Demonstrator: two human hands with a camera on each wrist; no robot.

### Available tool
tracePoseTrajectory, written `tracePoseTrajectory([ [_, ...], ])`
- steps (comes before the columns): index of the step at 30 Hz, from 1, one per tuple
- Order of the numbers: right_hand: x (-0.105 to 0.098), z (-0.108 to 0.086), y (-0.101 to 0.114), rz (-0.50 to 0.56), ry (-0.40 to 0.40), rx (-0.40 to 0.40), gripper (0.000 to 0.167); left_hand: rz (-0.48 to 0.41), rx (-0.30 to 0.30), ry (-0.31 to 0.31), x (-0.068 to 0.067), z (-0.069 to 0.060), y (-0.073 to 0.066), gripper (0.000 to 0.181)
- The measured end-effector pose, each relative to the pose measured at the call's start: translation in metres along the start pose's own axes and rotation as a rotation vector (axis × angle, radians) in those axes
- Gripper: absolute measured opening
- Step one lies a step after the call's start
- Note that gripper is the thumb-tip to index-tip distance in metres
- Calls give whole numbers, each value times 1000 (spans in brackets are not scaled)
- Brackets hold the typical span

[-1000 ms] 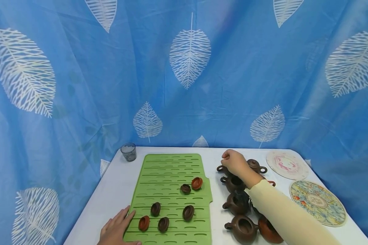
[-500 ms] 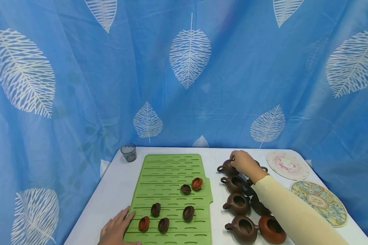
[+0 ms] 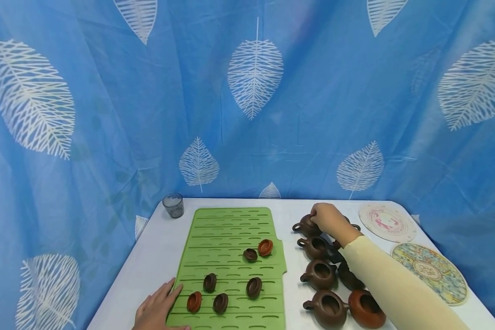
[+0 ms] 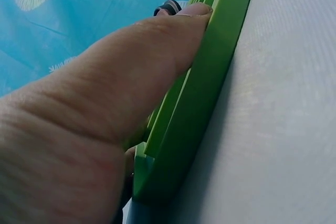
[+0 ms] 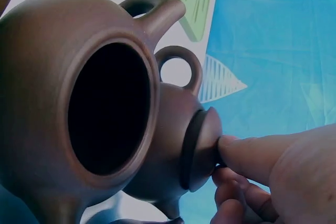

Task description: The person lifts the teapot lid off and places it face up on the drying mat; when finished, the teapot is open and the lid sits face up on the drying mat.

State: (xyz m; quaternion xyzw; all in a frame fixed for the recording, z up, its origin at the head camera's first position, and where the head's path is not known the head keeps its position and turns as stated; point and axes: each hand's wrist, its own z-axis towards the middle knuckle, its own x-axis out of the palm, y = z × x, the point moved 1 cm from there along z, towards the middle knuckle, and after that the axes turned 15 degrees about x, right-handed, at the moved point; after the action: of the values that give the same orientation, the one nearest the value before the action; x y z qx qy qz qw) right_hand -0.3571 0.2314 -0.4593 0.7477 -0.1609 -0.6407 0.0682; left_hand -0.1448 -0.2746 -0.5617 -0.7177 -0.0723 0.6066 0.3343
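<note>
My right hand [image 3: 331,221] pinches the knob of a brown teapot lid [image 5: 208,148], its thumb and fingers curled round it. The lid sits at the mouth of the back-left teapot [image 5: 169,140]; a dark band shows between lid and body in the right wrist view. Closer to that camera is an open, lidless teapot [image 5: 31,77]. My left hand [image 3: 156,306] rests with fingers extended on the left edge of a green mat [image 3: 231,220]; in the left wrist view its thumb [image 4: 157,51] lies along the mat's rim. Several lids, such as a red one [image 3: 194,302], lie on the mat.
Several lidless teapots stand in two columns right of the mat, among them a brown one [image 3: 330,310] and a red one [image 3: 367,310]. Two round plates or mats, one pink-and-white [image 3: 387,222] and one patterned [image 3: 430,274], lie far right. A grey glass [image 3: 173,205] stands back left.
My right hand has shifted a little right and down onto the back-left teapot, bringing that teapot's top into view. It holds nearly still over the last half second. My left hand stays put.
</note>
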Motion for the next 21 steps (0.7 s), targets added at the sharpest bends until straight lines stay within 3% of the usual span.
tracePoseTrajectory([
  [10,-5,-10,11,73,-35,-41,14,-19,-14,-8,0,-1,0,107],
  [21,0,-13,19,343,1,5,19,42,10,-34,3,0,2,106],
])
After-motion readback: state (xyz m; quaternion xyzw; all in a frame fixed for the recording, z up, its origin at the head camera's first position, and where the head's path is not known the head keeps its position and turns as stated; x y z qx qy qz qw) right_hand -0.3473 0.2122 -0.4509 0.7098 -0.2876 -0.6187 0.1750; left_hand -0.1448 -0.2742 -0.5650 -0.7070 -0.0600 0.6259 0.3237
